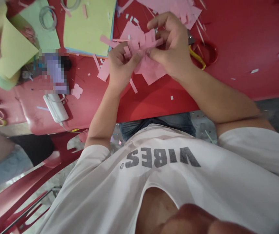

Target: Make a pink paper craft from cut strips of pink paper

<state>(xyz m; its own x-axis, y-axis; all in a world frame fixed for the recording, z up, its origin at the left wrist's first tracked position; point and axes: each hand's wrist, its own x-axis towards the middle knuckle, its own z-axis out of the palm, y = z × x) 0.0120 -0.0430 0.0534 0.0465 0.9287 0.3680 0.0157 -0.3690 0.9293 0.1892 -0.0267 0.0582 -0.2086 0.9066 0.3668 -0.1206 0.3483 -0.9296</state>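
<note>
Pink cut paper (139, 42) is grasped between thumbs and fingertips of the left hand (121, 68) and right hand (171, 45). Thin strips (149, 40) are steadied by this close pinch.

Your desk (239, 65), glossy red finish, your pink paper scraps (150, 70), matt, your scissor handle (196, 57), smooth yellow plastic, your shirt (202, 182), white cloth

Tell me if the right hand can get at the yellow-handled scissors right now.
Probably yes. The yellow-handled scissors lie just beside the right hand, with nothing standing between them, though that hand is busy pinching pink paper and would have to let go first.
</note>
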